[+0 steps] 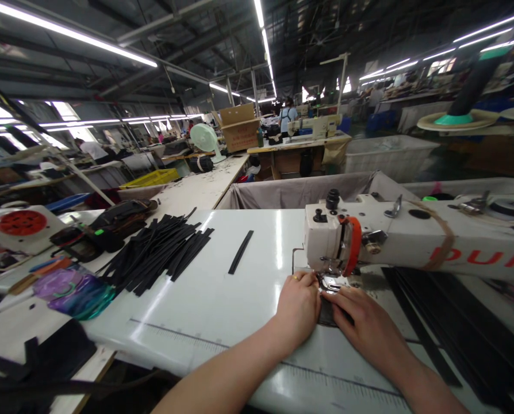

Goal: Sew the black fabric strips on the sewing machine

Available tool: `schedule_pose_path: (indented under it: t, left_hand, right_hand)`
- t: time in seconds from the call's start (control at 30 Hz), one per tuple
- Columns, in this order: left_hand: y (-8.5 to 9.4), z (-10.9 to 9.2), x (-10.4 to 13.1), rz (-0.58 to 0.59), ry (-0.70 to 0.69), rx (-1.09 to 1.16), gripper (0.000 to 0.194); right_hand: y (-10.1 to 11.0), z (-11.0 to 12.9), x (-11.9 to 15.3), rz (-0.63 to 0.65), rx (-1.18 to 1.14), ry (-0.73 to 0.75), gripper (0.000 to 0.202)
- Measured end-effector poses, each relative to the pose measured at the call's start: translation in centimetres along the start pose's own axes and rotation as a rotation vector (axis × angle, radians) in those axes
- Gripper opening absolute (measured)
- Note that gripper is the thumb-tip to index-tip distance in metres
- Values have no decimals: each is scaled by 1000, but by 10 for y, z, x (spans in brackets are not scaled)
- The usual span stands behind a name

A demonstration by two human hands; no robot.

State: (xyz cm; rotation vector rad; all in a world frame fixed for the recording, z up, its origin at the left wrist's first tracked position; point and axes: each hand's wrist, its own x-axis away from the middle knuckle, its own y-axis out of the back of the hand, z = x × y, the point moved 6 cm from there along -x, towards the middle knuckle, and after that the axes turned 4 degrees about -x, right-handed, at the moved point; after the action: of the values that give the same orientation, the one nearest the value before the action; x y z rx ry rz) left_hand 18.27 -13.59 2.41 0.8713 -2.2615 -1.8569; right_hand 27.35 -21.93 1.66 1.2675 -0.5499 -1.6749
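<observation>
The left hand, fingers bent and bunched together, presses down just beside the metal presser foot of the white sewing machine with red lettering. The right hand is partly curled, its fingertips on the small dark flat piece that lies between the two hands, under the machine's head. Whether either hand pinches that piece is hard to tell. Left of the hands, a single narrow black strip lies on the pale glossy table, and beyond it a loose heap of black strips. Long black pieces lie right of the hands.
</observation>
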Motion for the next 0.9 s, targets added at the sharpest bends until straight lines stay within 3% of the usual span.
schedule_pose_path:
  t: [0.3,0.47,0.63,0.77,0.83,0.9]
  left_hand:
    - [0,0,1,-43,-39,32,17]
    - [3,26,-7,-183,130,155,16]
    - [-1,27,-16,-40,45,45,17]
    - [18,55,-9,-32,260,-99,24]
    - [33,79,0,-27,452,-219,33]
    - [46,96,10,-41,594,-329,35]
  right_hand:
    - [-3,-4,2,38,-4,-13,26]
    - [-4,-4,2,34,-14,-19,23]
    - [3,3,-1,7,64,-13,26]
    - [37,-6,11,-113,448,-186,25]
    - [53,-18,23,-82,677,-304,27]
    - [62,-31,32,-16,760,-340,32]
